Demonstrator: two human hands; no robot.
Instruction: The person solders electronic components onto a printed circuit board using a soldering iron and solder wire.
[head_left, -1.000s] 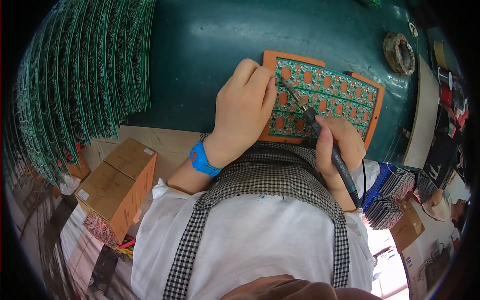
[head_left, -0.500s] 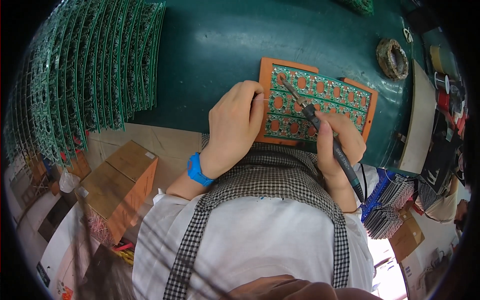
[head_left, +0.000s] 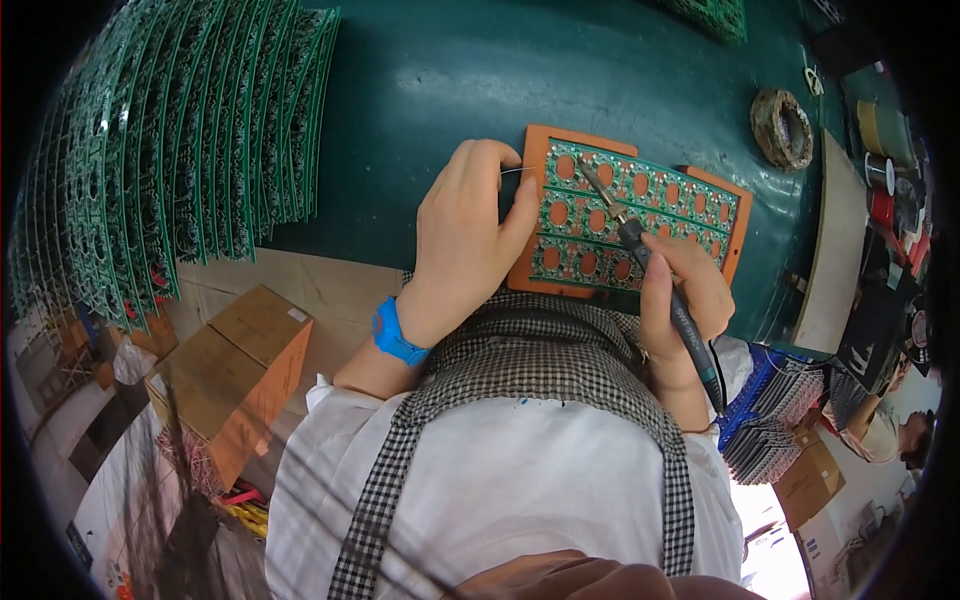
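My right hand (head_left: 690,290) grips a soldering iron (head_left: 672,300) with a black and teal handle. Its metal tip reaches the top row of a green circuit board panel (head_left: 625,222) with rows of oval openings. That panel lies in an orange tray-like fixture (head_left: 533,150) on the table. At the fixture's left edge, my left hand (head_left: 465,225) has curled fingers with the thumb a little apart. A thin solder wire (head_left: 517,170) sticks out from these fingers toward the panel. Where exactly the fingers pinch it is hidden.
Many green circuit panels (head_left: 200,130) stand in a row at the left on the green table (head_left: 420,90). A brownish ring-shaped roll (head_left: 782,128) lies at the back right, near a pale board (head_left: 830,240). Cardboard boxes (head_left: 235,350) sit below at the left.
The iron's tip has moved slightly right along the top row. My left hand has shifted up a little, and its thumb has spread away from the index finger.
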